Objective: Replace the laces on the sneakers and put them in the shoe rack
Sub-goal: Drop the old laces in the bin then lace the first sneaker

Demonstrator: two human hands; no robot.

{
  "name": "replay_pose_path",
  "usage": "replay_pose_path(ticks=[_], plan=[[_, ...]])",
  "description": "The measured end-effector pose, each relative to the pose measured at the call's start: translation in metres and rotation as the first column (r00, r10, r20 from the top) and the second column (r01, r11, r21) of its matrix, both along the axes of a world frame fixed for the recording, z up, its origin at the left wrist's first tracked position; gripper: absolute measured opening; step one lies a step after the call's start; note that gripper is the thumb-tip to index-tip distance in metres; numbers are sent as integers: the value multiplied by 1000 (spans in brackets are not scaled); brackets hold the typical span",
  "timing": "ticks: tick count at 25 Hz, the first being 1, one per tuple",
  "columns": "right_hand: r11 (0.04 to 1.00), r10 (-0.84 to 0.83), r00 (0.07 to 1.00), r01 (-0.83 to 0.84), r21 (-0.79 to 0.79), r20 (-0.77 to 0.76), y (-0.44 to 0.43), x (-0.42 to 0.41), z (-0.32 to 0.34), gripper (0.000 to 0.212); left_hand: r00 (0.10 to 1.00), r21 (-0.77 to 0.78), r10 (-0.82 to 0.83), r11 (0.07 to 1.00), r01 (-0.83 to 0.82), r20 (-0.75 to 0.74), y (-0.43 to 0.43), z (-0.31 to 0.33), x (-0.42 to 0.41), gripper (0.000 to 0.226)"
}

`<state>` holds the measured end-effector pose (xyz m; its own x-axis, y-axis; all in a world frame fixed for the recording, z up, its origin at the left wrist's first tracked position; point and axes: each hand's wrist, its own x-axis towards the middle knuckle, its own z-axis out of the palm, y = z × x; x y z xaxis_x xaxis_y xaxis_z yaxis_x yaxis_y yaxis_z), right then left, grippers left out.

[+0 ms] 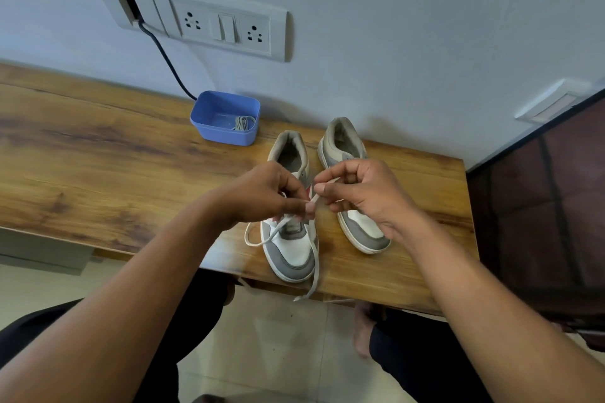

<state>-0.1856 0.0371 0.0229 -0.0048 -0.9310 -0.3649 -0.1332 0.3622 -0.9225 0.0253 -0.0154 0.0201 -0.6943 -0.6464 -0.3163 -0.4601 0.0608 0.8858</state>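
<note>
Two white and grey sneakers stand side by side on the wooden table [98, 157], toes toward me. Over the left sneaker [289, 253] my left hand [262, 193] pinches its white lace [315, 258] above the eyelets. My right hand [357, 193] pinches the same lace a little higher, between thumb and forefinger. One loose end of the lace hangs over the table's front edge and a loop lies beside the shoe's left side. The right sneaker [363, 226] sits partly under my right hand, and no lace shows on it.
A blue plastic tub [226, 118] with a coiled grey lace [243, 123] in it stands against the wall behind the shoes. A black cable [167, 59] runs down from the wall socket panel [226, 26]. A dark fabric-covered rack [540, 222] stands right of the table.
</note>
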Motion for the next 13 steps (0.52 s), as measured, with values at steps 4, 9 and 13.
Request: replay_pose_path(ticks=[4,9,13], plan=[[955,-297,949,295,34,101,2,23,-11,42,1000,19,18,1000,-18,13,8,-5,-9,13],[967,-245,967,249,-49,67,1,11,-4,19,986,-172,85,983,-59,146,-3,-10,2,7],[975,-205,973,193,-110,-107,8,-1,3,21,918,-371,88,926,68,387,0,-13,2,13]])
